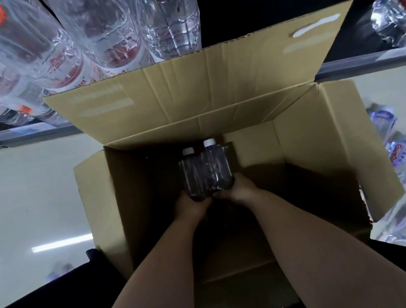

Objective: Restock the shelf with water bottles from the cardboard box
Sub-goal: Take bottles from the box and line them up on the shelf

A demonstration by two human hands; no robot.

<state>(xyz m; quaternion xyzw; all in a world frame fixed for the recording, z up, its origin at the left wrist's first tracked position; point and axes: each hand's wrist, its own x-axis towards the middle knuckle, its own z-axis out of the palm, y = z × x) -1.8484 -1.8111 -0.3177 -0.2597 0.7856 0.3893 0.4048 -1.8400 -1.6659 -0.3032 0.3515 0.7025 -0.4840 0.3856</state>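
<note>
My left hand (pixel 192 204) grips the base of one water bottle (pixel 192 176), and my right hand (pixel 237 188) grips the base of a second bottle (pixel 216 167) pressed against it. Both are down inside the cardboard box (pixel 302 141), white caps pointing away from me.

Holding them only by the bottoms is the weak point, I think. The caps could tip apart or catch the far flap (pixel 199 92) just beyond my hands on the way up, and smooth plastic could slide out of my palms. Lifting both together, one might knock the other loose.

Above and beyond the flap, the shelf (pixel 343 65) edge is partly covered, so I cannot judge where the free slot is. Big clear bottles (pixel 98 25) already stand there, up to my left.

The box floor around my hands is too dark to tell whether more bottles remain. My fingertips are hidden under the bottles. Wrapped packs (pixel 403 156) on the floor off to my right are blurred.
</note>
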